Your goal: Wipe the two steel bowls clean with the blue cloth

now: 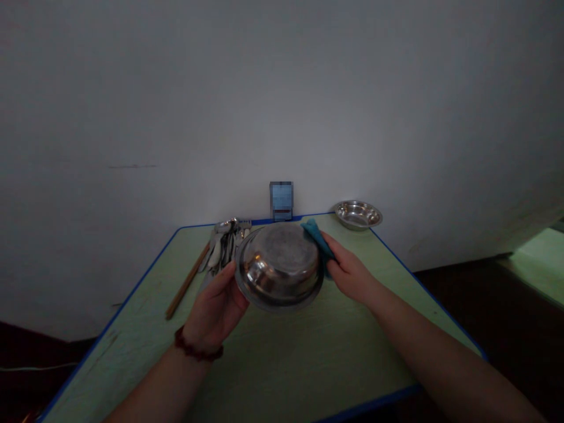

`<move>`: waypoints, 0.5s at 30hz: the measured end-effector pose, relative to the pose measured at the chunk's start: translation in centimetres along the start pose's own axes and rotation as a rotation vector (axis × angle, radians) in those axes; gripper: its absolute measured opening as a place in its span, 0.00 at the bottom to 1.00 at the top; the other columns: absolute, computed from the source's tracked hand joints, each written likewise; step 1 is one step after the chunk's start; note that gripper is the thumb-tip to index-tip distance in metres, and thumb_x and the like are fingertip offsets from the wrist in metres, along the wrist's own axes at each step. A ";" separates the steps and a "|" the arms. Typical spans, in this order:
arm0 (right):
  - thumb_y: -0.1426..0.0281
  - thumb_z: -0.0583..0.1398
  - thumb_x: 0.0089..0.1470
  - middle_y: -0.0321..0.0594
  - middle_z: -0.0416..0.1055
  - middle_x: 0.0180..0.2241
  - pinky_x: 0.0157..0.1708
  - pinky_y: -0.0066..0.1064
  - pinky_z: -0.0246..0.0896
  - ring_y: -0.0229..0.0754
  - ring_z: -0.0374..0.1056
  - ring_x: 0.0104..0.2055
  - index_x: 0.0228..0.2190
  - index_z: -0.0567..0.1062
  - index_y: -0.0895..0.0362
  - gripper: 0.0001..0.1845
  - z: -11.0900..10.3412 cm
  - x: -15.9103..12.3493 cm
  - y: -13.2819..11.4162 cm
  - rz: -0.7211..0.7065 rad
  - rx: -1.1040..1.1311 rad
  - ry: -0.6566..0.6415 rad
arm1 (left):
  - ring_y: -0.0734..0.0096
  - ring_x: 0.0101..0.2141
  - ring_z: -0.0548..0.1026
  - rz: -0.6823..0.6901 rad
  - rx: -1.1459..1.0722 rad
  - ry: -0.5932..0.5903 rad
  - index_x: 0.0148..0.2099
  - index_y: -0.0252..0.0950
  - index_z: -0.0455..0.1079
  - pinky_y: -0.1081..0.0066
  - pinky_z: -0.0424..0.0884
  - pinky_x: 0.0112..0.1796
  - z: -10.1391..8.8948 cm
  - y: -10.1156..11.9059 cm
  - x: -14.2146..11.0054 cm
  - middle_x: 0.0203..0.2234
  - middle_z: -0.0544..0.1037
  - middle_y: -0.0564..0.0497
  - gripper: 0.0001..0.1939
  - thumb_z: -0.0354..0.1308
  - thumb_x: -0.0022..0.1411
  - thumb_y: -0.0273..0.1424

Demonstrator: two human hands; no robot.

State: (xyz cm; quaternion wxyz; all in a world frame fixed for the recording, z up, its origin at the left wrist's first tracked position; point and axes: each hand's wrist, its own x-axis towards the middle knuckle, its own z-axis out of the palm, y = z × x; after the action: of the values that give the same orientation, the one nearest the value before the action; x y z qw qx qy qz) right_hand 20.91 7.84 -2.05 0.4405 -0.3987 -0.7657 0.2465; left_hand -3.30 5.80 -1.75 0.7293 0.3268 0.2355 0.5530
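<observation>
A steel bowl (279, 265) is held above the middle of the green table (282, 358), turned so that its underside faces the camera. The left hand (214, 311) grips the bowl's lower left rim, thumb over the outside and fingers hidden behind; a dark beaded bracelet (194, 349) circles the wrist. The right hand (350, 273) closes on a blue cloth (318, 237) and presses it against the bowl's right edge.

Judged from its thin polished wall, the bowl is light, rigid and unlikely to break, but smooth and probably slippery. The rolled rim offers the surest hold; the curved side gives little purchase.

Both forearms reach forward from the near edge of the table, the left wrist bent upward to tilt the bowl, the right wrist nearly straight.

Left of the bowl, spoons and forks (227, 242) lie in a cluster with wooden chopsticks (187, 281) beside them. A second bowl (358, 214) stands behind the held bowl to the right, at the table's far corner. A small blue object (281, 201) leans against the wall directly behind the held bowl.
</observation>
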 end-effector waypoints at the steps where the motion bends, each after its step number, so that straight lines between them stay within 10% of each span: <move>1: 0.81 0.49 0.46 0.36 0.54 0.60 0.61 0.45 0.38 0.44 0.48 0.62 0.59 0.54 0.51 0.37 0.0 0.0 -0.1 0.000 0.001 -0.002 | 0.64 0.47 0.73 0.000 0.000 -0.002 0.41 0.38 0.74 0.69 0.70 0.48 -0.1 0.0 0.0 0.35 0.81 0.51 0.11 0.50 0.61 0.30; 15: 0.81 0.48 0.47 0.36 0.50 0.61 0.62 0.44 0.37 0.42 0.45 0.63 0.60 0.51 0.53 0.38 0.4 -0.1 -0.3 0.005 0.006 -0.026 | 0.65 0.47 0.73 0.005 -0.026 0.079 0.41 0.37 0.73 0.68 0.69 0.49 0.6 0.1 0.0 0.33 0.81 0.51 0.12 0.48 0.62 0.28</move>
State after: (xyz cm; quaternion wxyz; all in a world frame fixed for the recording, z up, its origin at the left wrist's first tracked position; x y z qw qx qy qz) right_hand 20.46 7.63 -2.10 0.4310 -0.3962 -0.7696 0.2551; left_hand -2.95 5.70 -1.28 0.7224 0.2956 0.2560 0.5703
